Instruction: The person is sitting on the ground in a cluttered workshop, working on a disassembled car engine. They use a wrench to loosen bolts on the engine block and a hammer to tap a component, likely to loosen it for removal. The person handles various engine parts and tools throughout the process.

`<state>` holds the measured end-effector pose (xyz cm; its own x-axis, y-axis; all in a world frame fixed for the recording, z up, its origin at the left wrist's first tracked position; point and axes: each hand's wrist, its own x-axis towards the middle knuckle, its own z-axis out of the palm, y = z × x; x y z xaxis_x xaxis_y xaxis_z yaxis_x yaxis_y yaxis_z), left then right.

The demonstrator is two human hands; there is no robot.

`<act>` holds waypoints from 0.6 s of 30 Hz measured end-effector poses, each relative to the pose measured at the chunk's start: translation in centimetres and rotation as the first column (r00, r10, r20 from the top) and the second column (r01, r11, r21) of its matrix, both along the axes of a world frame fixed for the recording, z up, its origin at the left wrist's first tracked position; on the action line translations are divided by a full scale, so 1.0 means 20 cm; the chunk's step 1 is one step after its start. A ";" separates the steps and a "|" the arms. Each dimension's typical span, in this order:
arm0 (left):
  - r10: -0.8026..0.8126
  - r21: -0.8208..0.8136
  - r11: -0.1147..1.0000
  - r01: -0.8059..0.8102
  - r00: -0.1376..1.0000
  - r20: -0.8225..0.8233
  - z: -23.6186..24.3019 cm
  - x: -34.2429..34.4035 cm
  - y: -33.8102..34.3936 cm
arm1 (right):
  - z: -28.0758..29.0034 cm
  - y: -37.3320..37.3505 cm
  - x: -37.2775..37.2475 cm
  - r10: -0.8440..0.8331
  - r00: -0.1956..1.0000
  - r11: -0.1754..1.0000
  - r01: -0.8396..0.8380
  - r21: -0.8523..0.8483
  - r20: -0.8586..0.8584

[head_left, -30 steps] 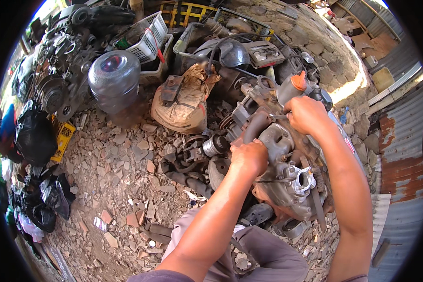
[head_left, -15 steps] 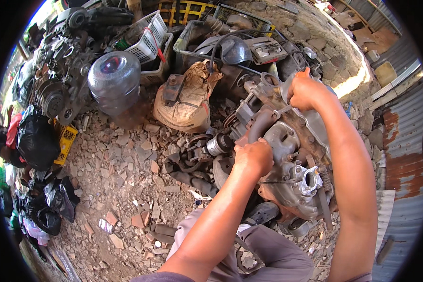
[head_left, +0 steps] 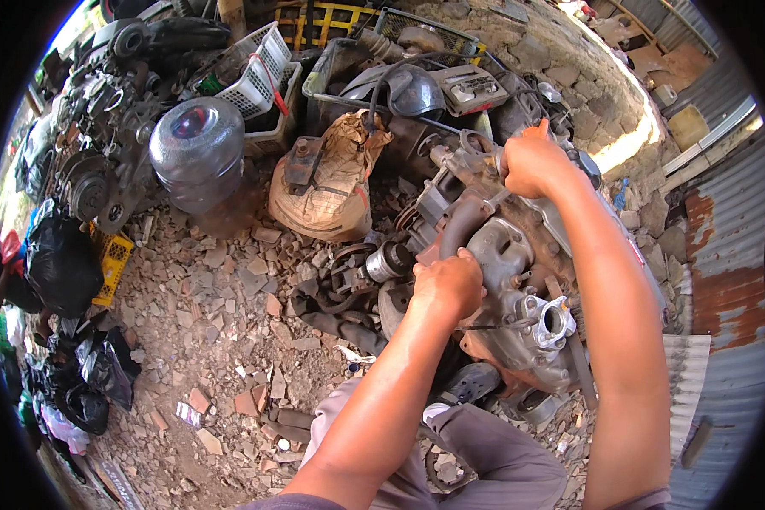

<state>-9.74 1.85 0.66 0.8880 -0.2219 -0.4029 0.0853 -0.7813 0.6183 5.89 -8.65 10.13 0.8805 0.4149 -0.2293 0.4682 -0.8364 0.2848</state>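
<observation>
A greasy engine block (head_left: 506,255) lies on the ground in front of me, with a brown curved pipe (head_left: 465,223) on its upper left side. My left hand (head_left: 450,282) is closed at the lower end of that pipe; the fingers' undersides are hidden. Farther off, my right hand (head_left: 535,166) makes a fist around a metal hand tool (head_left: 495,201), whose short shaft points down-left to the pipe's upper end. Something orange shows above this fist. A bright silver flanged fitting (head_left: 554,320) sits on the engine's near side, beside a rusty bar (head_left: 582,370).
A wrapped brown sack (head_left: 319,200) and a large clear plastic jug (head_left: 197,153) stand left of the engine. Crates (head_left: 314,81) of parts line the back. Black bags (head_left: 64,268) lie far left, corrugated metal sheets (head_left: 727,280) right. Broken tile (head_left: 200,399) litters the ground.
The whole view has shifted slightly left. My right fist has moved a little left with the tool; my left hand stays at the pipe.
</observation>
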 end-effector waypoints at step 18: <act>-0.015 0.070 0.997 0.016 1.000 -0.018 0.00 0.01 -0.03 | -0.15 -0.37 -0.33 -0.191 0.968 0.837 0.248 0.487 -0.164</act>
